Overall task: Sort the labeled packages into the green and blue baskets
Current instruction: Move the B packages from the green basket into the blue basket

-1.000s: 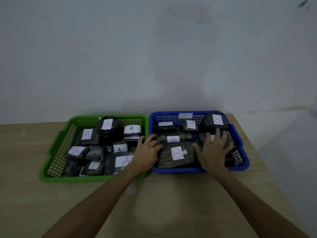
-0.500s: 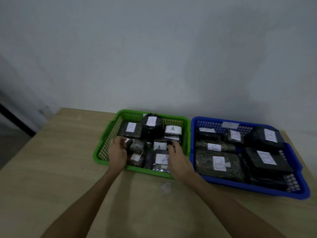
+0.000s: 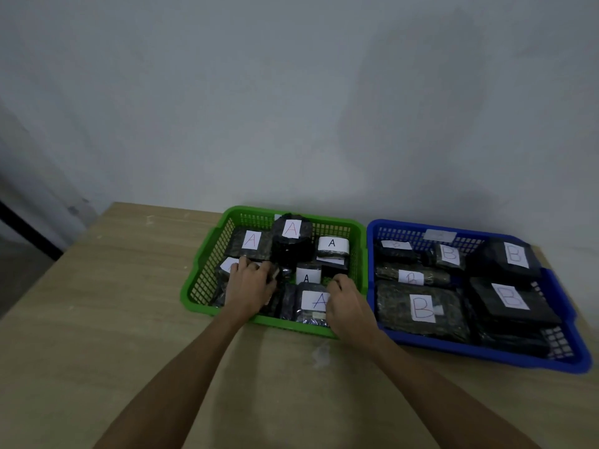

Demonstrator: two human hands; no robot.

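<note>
Packages marked A fill the green basket (B ones, blue basket).

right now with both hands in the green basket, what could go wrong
The left hand covers a label, so a stray package could go unnoticed. The package labeled A sits piled high at the back of the green basket and might topple if neighbours shift. The right hand presses near the front rim, which could tip the basket.
</note>
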